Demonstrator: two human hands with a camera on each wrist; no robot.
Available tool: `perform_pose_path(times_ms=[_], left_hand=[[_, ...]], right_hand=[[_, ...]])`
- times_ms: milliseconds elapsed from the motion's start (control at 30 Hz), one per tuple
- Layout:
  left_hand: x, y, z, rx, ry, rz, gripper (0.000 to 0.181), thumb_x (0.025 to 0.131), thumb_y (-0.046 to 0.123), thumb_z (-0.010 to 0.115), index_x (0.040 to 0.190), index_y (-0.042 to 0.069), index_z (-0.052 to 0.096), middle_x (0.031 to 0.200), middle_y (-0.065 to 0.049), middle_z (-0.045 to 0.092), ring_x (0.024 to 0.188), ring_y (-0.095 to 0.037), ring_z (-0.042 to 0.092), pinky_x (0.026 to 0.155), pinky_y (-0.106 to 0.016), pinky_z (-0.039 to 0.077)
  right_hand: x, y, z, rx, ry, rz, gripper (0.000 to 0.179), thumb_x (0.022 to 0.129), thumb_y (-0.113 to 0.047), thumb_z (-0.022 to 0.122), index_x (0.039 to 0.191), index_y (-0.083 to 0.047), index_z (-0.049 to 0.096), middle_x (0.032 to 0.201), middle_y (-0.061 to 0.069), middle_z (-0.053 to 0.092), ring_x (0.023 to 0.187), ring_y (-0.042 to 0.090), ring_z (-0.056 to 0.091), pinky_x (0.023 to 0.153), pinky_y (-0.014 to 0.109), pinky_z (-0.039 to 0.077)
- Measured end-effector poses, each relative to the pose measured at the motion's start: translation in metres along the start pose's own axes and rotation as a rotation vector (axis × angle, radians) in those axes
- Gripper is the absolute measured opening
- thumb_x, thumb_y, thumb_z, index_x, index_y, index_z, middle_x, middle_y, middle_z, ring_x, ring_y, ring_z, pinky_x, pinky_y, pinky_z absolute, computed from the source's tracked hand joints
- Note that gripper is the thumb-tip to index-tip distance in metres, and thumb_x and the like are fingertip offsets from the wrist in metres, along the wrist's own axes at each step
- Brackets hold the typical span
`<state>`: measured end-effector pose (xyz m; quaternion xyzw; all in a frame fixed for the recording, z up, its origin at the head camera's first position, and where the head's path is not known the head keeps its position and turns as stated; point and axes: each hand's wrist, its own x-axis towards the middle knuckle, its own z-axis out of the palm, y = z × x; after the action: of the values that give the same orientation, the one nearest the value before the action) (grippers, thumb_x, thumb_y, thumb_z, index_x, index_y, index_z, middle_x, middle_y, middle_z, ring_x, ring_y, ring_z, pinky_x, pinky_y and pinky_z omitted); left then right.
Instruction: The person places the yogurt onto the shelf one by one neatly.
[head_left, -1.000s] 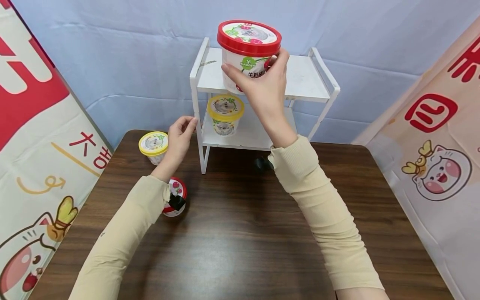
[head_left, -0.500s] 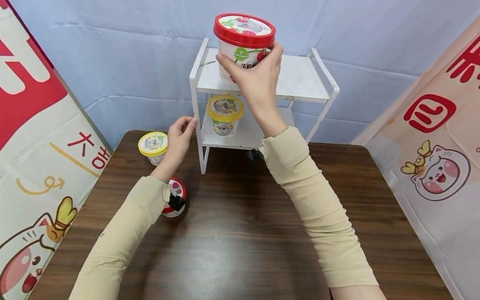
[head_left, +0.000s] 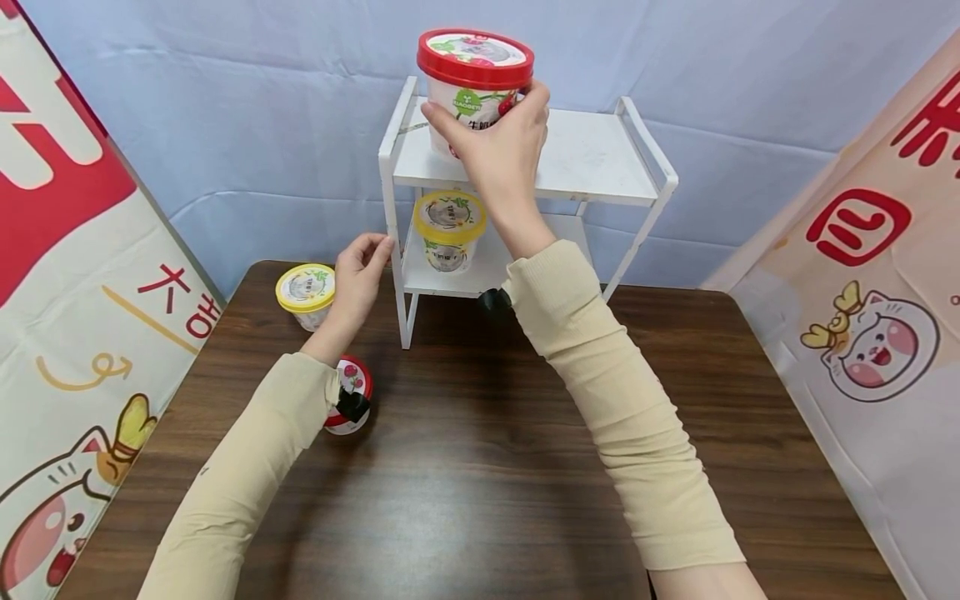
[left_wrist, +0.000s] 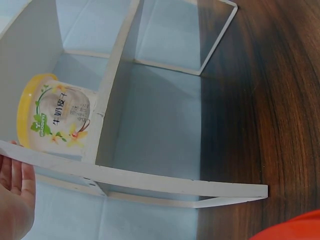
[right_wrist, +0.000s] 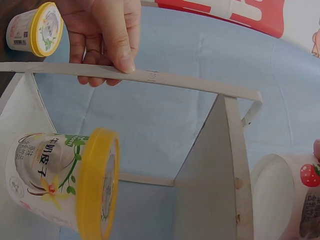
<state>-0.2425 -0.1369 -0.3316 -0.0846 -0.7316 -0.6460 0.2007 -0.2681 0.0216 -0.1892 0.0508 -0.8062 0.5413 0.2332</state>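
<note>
My right hand [head_left: 504,154] grips a white ice-cream tub with a red lid [head_left: 476,62] around its side, thumb in front. The tub is upright over the left part of the top shelf of a small white two-tier rack [head_left: 600,158]. In the right wrist view the tub's pale base [right_wrist: 272,192] faces the shelf, with a gap between. My left hand [head_left: 358,279] holds the rack's left front post, its fingers wrapped behind and thumb pressed on it in the right wrist view. A yellow-lidded tub [head_left: 448,233] stands on the lower shelf, at the left.
Another yellow-lidded tub [head_left: 306,292] stands on the dark wooden table [head_left: 465,467], left of the rack. Nearer, a red-lidded tub [head_left: 352,383] is partly covered by my left wrist. A pale blue cloth [head_left: 247,125] hangs behind the rack, and printed banners [head_left: 870,275] flank the table.
My right hand has moved the red-lidded tub left and slightly back over the top shelf. My left hand keeps its hold on the rack post.
</note>
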Motion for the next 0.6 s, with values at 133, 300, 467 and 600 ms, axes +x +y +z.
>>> perform_pose_path(times_ms=[133, 300, 467, 600], left_hand=[[0.000, 0.000, 0.000, 0.002, -0.002, -0.001, 0.025, 0.093, 0.007, 0.051, 0.098, -0.016, 0.056, 0.086, -0.026, 0.054, 0.068, -0.003, 0.046, 0.063, -0.014, 0.040], [0.000, 0.000, 0.000, 0.000, -0.003, -0.004, 0.025, 0.093, 0.008, 0.051, 0.098, -0.016, 0.057, 0.086, -0.023, 0.055, 0.067, 0.002, 0.046, 0.064, -0.014, 0.040], [0.001, -0.001, -0.001, 0.001, 0.002, 0.001, 0.025, 0.093, 0.008, 0.051, 0.098, -0.016, 0.057, 0.084, -0.017, 0.055, 0.067, 0.002, 0.046, 0.064, -0.014, 0.040], [0.001, -0.003, 0.000, -0.003, 0.003, 0.004, 0.024, 0.093, 0.008, 0.051, 0.097, -0.016, 0.057, 0.081, -0.011, 0.054, 0.066, 0.001, 0.046, 0.064, -0.014, 0.041]], right_hand=[[0.002, 0.000, 0.004, -0.021, -0.003, 0.010, 0.096, 0.066, -0.048, 0.076, 0.134, -0.011, 0.019, 0.128, 0.000, 0.035, 0.115, 0.007, 0.032, 0.088, 0.014, 0.036], [0.007, -0.001, 0.010, -0.057, 0.014, 0.010, 0.095, 0.066, -0.050, 0.075, 0.133, -0.011, 0.020, 0.126, 0.001, 0.036, 0.114, 0.009, 0.033, 0.086, 0.014, 0.036], [0.010, -0.001, 0.016, -0.105, 0.020, 0.033, 0.095, 0.066, -0.053, 0.074, 0.133, -0.010, 0.020, 0.128, 0.002, 0.035, 0.115, 0.010, 0.032, 0.087, 0.015, 0.034], [0.012, 0.000, 0.020, -0.130, 0.013, 0.058, 0.095, 0.068, -0.054, 0.072, 0.133, -0.011, 0.019, 0.128, 0.002, 0.035, 0.115, 0.011, 0.032, 0.086, 0.016, 0.034]])
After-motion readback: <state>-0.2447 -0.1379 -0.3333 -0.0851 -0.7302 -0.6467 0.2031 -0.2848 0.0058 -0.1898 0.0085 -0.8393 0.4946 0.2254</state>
